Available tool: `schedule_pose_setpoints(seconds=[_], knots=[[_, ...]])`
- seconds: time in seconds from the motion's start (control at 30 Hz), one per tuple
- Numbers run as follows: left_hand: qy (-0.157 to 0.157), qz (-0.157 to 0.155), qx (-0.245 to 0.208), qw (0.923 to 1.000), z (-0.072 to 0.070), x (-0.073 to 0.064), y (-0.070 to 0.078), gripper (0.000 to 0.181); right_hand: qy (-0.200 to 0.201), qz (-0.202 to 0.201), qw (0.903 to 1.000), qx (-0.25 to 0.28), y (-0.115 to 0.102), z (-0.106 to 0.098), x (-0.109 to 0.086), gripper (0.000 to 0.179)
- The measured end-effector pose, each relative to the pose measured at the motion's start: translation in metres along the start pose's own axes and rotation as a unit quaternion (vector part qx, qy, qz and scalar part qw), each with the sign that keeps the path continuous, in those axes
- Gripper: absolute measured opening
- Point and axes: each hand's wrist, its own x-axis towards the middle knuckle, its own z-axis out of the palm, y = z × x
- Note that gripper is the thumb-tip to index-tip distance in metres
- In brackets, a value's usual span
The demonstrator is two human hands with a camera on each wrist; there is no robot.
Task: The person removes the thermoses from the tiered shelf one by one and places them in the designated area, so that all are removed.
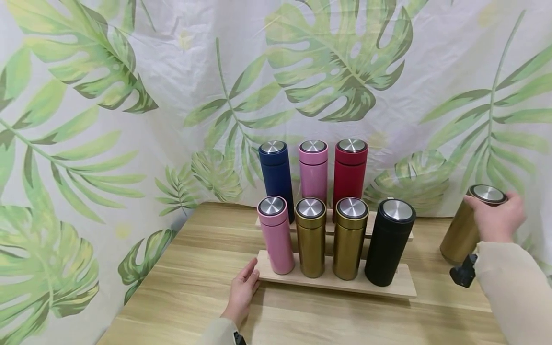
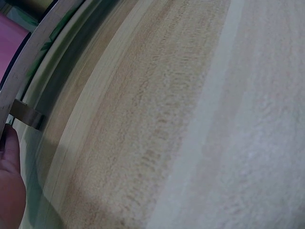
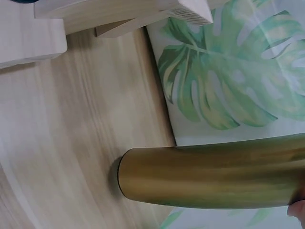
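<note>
My right hand [image 1: 502, 218] grips a gold thermos bottle [image 1: 461, 232] around its upper part, just below the steel-topped lid. The bottle stands slightly tilted right of the rack; its base [image 3: 131, 174] is close over the tabletop, and I cannot tell whether it touches. My left hand [image 1: 242, 290] rests with fairly straight fingers against the left end of the front wooden board [image 1: 332, 282]. On that board stand a pink bottle [image 1: 277, 239], two gold bottles [image 1: 311, 244] [image 1: 348, 244] and a black bottle [image 1: 390, 247]. In the left wrist view a fingertip [image 2: 12, 138] touches near the board's underside.
On the rear board [image 1: 403, 234] stand a blue bottle [image 1: 277, 175], another pink bottle [image 1: 314, 175] and a red bottle [image 1: 350, 175]. A leaf-patterned cloth [image 1: 172, 96] hangs behind the wooden table [image 1: 194, 254]. Bare tabletop lies between the rack and the right-hand bottle.
</note>
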Motion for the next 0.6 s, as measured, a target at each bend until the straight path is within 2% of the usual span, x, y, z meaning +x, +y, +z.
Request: schedule_pose_setpoints(seconds=[0.33, 0.6], knots=[[0.000, 0.000, -0.003, 1.0000, -0.001, -0.001, -0.002, 0.047, 0.001, -0.029, 0.9995, -0.010, 0.014, 0.006, 0.001, 0.084], [-0.005, 0.004, -0.001, 1.0000, 0.000, -0.003, 0.000, 0.047, -0.012, -0.016, 0.9998, -0.005, 0.018, 0.010, 0.003, 0.086]])
